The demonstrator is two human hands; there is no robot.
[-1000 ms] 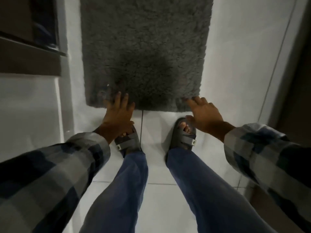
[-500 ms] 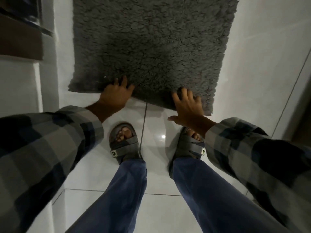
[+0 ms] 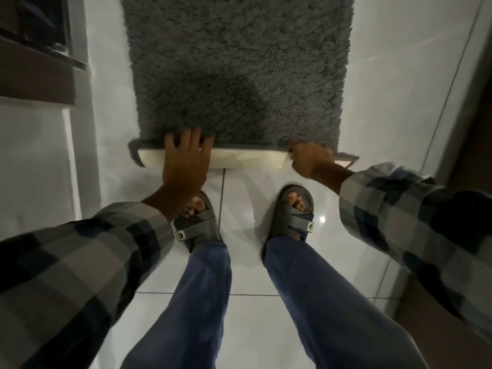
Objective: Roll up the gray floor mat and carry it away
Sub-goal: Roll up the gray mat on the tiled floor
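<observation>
The gray shaggy floor mat [image 3: 239, 70] lies on white floor tiles and runs away from me out of the top of the view. Its near edge is lifted and curled back, so a pale strip of the underside [image 3: 245, 157] shows. My left hand [image 3: 185, 161] holds that raised edge near its left end, fingers spread over the pile. At the right corner of the same edge my right hand [image 3: 310, 159] is clenched on the mat.
My two feet in gray sandals [image 3: 195, 225] [image 3: 291, 217] stand on the tiles just short of the mat. A dark cabinet or step [image 3: 34, 70] sits at the left. A dark door frame [image 3: 476, 134] runs along the right.
Both hands went from resting on the flat near edge to gripping it. That edge has come up off the floor and turned over, showing the pale underside.
</observation>
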